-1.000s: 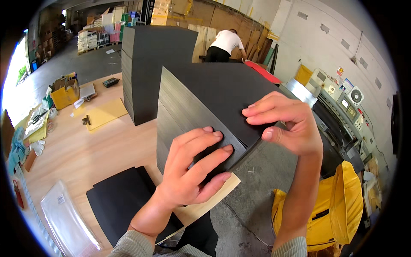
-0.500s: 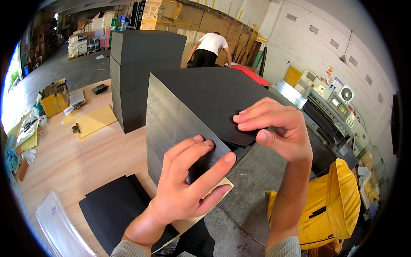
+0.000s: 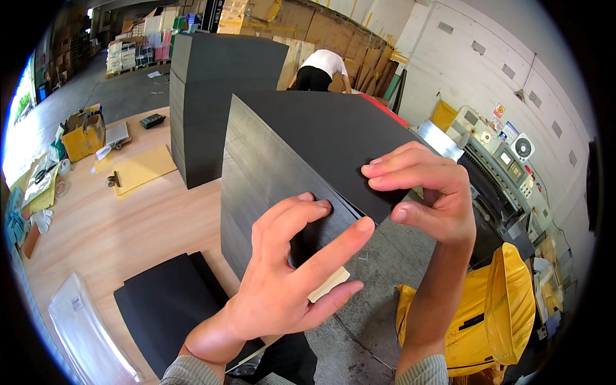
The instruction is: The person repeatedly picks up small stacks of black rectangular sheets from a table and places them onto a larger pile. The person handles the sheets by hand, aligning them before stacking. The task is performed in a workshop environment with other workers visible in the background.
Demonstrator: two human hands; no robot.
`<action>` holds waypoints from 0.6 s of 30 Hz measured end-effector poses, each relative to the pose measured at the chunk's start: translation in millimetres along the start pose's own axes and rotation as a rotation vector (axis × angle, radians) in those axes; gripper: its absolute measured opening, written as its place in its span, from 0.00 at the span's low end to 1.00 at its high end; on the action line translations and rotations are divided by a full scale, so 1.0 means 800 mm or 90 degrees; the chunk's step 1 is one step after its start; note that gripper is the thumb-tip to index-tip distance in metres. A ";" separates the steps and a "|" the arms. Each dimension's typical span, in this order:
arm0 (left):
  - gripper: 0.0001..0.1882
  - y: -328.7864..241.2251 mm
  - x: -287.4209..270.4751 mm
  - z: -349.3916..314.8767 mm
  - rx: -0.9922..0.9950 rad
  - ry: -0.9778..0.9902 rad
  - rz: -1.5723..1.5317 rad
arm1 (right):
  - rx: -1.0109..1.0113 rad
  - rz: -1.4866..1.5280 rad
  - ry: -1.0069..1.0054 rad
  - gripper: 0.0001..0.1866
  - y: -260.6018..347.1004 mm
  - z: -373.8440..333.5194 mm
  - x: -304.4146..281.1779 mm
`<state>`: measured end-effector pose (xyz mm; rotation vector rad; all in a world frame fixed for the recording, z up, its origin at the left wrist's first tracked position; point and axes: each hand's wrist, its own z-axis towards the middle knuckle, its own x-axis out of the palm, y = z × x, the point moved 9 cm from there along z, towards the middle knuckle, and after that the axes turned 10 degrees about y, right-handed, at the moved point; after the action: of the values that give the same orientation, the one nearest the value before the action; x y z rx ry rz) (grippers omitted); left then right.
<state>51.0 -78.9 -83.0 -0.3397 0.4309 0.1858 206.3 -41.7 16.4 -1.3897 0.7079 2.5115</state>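
Note:
A tall stack of black sheets (image 3: 321, 125), perhaps card, stands in front of me at the table's edge. My right hand (image 3: 439, 192) pinches the near right corner of the top sheets, fingers above and thumb at the edge below. A narrow gap shows under those sheets near the corner. My left hand (image 3: 276, 269) is spread, its middle fingertips against the stack's near side and its index fingertip close to the lifted edge. Behind to the left rises a second, taller black stack (image 3: 224, 96). A low pile of black sheets (image 3: 170, 295) lies near my left forearm.
On the wooden table (image 3: 122, 224) are a clear plastic package (image 3: 90, 333), a yellow board with a clip (image 3: 146, 172), and an open carton (image 3: 83, 136). A yellow bag (image 3: 487, 314) stands right, before a machine (image 3: 494, 167). Another person (image 3: 323, 67) bends over at the back.
Both hands have shifted slightly right and the view has moved a little. The gap below the top sheets now runs further along the near edge. The person behind bends lower.

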 end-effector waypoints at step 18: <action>0.41 0.001 0.000 -0.002 0.000 -0.022 0.007 | -0.014 0.030 0.004 0.14 0.003 0.003 -0.003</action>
<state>50.1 -78.8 -84.5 -0.3331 0.3981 0.2019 204.9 -42.2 20.3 -1.4059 0.7236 2.5589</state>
